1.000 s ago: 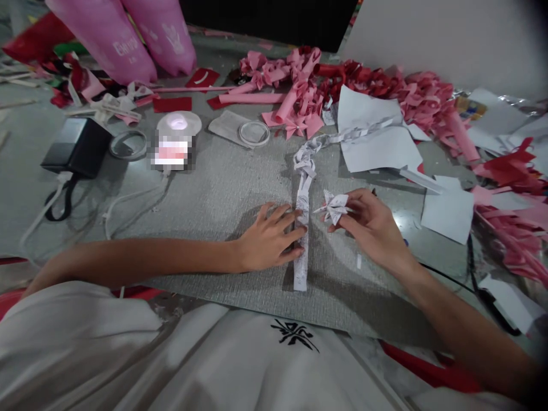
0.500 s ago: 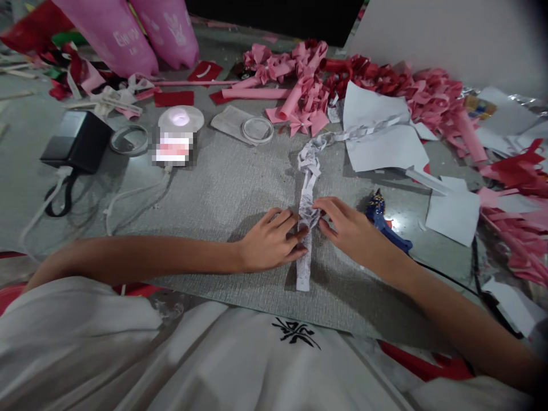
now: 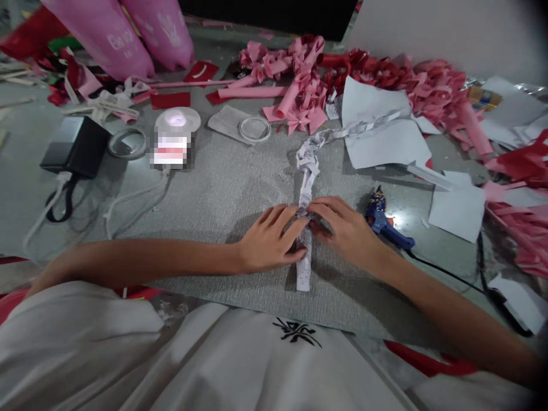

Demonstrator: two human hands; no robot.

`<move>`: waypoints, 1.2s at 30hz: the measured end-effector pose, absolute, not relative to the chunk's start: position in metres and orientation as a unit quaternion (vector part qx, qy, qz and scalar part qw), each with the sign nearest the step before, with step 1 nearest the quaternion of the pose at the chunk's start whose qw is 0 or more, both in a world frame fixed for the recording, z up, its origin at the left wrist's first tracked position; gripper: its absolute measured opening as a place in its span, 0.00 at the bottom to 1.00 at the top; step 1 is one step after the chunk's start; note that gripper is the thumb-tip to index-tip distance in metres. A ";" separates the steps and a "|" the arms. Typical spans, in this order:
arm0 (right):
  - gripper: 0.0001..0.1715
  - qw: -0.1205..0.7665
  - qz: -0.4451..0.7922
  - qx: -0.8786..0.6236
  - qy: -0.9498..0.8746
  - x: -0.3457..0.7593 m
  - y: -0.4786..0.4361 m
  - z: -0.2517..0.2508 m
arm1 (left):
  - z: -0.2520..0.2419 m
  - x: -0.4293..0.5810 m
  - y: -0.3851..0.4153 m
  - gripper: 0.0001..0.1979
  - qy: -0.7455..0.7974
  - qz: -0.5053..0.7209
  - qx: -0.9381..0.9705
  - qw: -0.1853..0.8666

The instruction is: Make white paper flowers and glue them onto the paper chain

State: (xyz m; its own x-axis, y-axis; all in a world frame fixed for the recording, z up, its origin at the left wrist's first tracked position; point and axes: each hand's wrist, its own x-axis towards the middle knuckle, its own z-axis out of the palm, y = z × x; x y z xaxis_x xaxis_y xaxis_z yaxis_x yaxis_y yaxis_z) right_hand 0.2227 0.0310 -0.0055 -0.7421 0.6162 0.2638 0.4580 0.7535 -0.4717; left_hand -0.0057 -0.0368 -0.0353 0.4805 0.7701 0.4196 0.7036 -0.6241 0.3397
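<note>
A long whitish paper strip [image 3: 303, 268] with dark markings runs from near the table's front edge away from me. Its far part is folded into a crumpled knot-like chain [image 3: 308, 158] that trails off to the right. From the left, my left hand [image 3: 269, 240] lies palm down, its fingertips gripping the strip and its thumb on the strip's lower stretch. My right hand [image 3: 350, 231] comes in from the other side, fingers curled and pinching the strip at the same spot. The fingertips of both hands nearly meet there and partly hide the paper.
To the right lies a blue hot glue gun [image 3: 387, 228] with a black cord. White paper sheets [image 3: 381, 145] and heaps of pink paper pieces [image 3: 302, 80] spread behind. At left stand a black box [image 3: 77, 145], a tape roll [image 3: 127, 143] and pink bottles [image 3: 124, 45].
My right hand's fingers have moved left onto the strip, closing in on my left fingertips. The raised fold of paper between the hands now looks flatter. My left hand has barely shifted.
</note>
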 end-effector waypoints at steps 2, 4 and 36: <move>0.20 0.216 0.191 -0.296 -0.911 0.221 0.030 -0.006 | -0.036 -0.006 -0.037 0.25 0.424 0.273 0.862 0.050; 0.21 0.231 0.194 -0.309 -0.902 0.221 0.029 -0.008 | -0.036 -0.006 -0.036 0.26 0.421 0.271 0.863 0.062; 0.24 0.296 0.290 -0.380 -0.827 0.222 0.027 -0.032 | -0.033 -0.006 -0.003 0.17 0.433 0.369 0.808 0.152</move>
State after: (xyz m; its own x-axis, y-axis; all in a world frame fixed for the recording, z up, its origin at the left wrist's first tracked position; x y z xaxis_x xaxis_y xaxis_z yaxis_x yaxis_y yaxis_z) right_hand 0.2225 0.0269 -0.0319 -0.5357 0.8004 0.2691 0.4578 0.5430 -0.7040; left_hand -0.0060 -0.0032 -0.0334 0.3535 0.8120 0.4644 0.5871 -0.5791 0.5656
